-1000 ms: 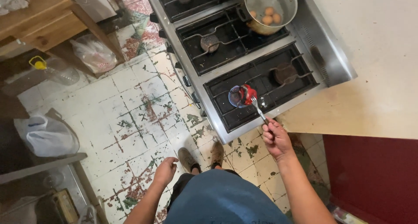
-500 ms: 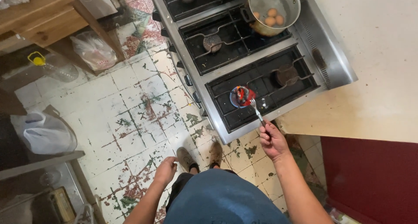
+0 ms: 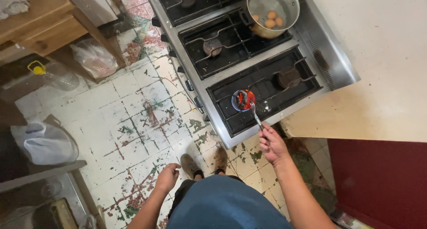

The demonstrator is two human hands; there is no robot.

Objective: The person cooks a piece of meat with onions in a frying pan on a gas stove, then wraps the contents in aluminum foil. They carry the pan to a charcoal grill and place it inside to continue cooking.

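Note:
My right hand (image 3: 271,144) grips the handle of a metal fork (image 3: 256,115). The fork's tines hold a red, partly charred piece of food (image 3: 244,99) over the lit front burner (image 3: 242,101) of the gas stove (image 3: 213,104), where a blue flame ring shows. My left hand (image 3: 167,178) hangs at my side above the floor, fingers loosely curled, holding nothing. At the back of the stove stands a steel pot (image 3: 271,8) of water with three eggs (image 3: 269,20) in it.
Cracked, worn floor tiles (image 3: 133,122) lie under my feet. A wooden table (image 3: 40,24) stands at upper left with a plastic bag (image 3: 94,57) and a clear bottle (image 3: 55,77) beneath. A white bag (image 3: 44,142) sits at left. A pale counter (image 3: 382,77) adjoins the stove.
The view shifted slightly; my right hand keeps the fork with the red food over the flame. My left hand has stayed by my side.

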